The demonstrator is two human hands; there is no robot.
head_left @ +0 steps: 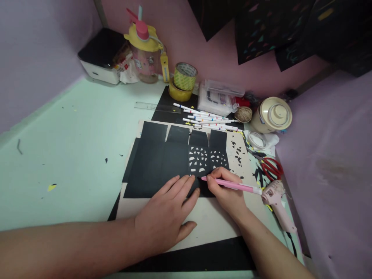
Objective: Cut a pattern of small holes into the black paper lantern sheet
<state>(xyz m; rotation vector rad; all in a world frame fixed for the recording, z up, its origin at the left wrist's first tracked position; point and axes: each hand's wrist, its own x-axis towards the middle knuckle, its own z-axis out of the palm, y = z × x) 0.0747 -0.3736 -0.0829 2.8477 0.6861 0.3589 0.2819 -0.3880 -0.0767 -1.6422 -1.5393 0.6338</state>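
A black card sheet (154,166) with fold lines and flaps along its far edge lies on a pale board (186,228). Two of its panels carry many small angular cut-outs (198,158). My left hand (167,211) rests flat on the near part of the card, fingers stretched out. In a pinch, my right hand (228,190) grips a pink pen-shaped craft knife (232,185), its tip at the card just below the cut panel. The tip itself is too small to make out clearly. Small black offcuts (238,155) are scattered to the card's right.
White pens (206,118) lie behind the card, near a clear ruler (157,107), tape rolls (183,83) and a plastic case (217,99). Red-handled scissors (271,168) and a pink glue gun (279,205) sit on the right. A drink bottle (145,58) stands at the back left.
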